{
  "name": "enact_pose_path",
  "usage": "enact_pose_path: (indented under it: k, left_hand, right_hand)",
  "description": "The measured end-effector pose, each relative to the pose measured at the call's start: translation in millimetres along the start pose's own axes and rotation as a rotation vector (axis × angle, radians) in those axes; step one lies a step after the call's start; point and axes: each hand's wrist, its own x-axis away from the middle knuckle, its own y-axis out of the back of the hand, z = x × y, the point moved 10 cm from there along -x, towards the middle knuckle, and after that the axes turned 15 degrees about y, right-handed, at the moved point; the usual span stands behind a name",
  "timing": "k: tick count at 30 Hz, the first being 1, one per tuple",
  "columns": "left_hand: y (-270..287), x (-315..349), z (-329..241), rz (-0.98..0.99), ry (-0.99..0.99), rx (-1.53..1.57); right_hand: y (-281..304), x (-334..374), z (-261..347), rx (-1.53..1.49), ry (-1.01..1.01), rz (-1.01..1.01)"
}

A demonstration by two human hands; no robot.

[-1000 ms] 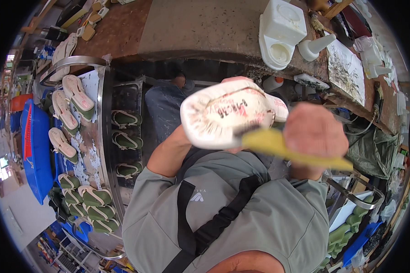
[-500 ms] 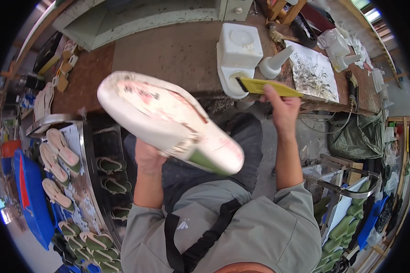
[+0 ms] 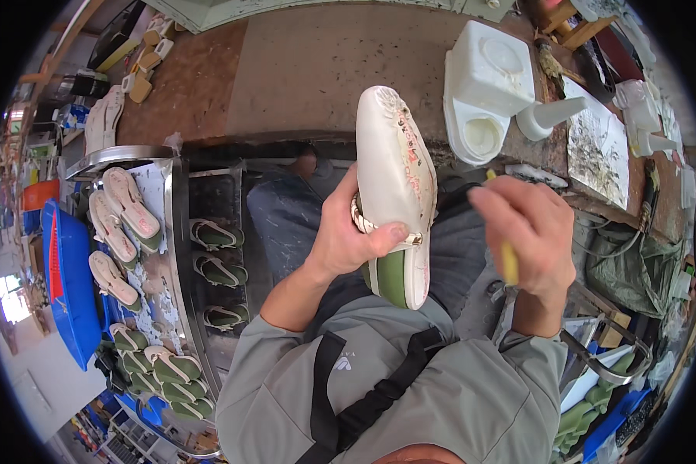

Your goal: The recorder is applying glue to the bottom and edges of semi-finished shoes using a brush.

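Over my lap, my left hand (image 3: pixel 334 238) is closed round a cream shoe (image 3: pixel 380 155) at its braided strap. The shoe's toe points away from me. Its green heel (image 3: pixel 390 280) is toward me, and reddish, ragged marks run along the side facing right. To the right of the shoe and apart from it, my right hand (image 3: pixel 535 236) grips a flat yellow brush (image 3: pixel 510 263). Most of the brush is hidden by my fingers, and its bristles do not show plainly. Beyond that hand, a white dispenser (image 3: pixel 491 66) with a round cup stands at the bench edge.
A brown workbench (image 3: pixel 309 69) spans the far side. A white cone-spouted bottle (image 3: pixel 549 116) and a stained sheet (image 3: pixel 599 151) lie right of the dispenser. At left, a metal-framed rack (image 3: pixel 179 255) carries several shoes. Green pieces (image 3: pixel 588 414) sit on another rack at lower right.
The shoe has turned from lying slantwise to pointing away from me, now showing its side. My right hand has drawn the brush from the dispenser's cup back toward me.
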Motion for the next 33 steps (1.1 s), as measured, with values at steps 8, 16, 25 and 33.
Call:
enact_pose_path:
  k: [8,16,25,33]
  left_hand:
    - [-5,34,-15,-0.028,-0.181,-0.214]
    - [0,38,-7,0.03,-0.088,0.113]
    - [4,1,42,0.116,0.206,0.81]
    - [4,-19,77,0.137,0.323,0.751]
  right_hand:
    - [-12,-44,43,0.057,0.101,0.425]
    - [26,66,-69,-0.529,-0.773,-0.613]
    - [-65,138,-103,-0.561,-0.976,-0.644]
    - [-74,142,-112,-0.378,-0.941,-0.502]
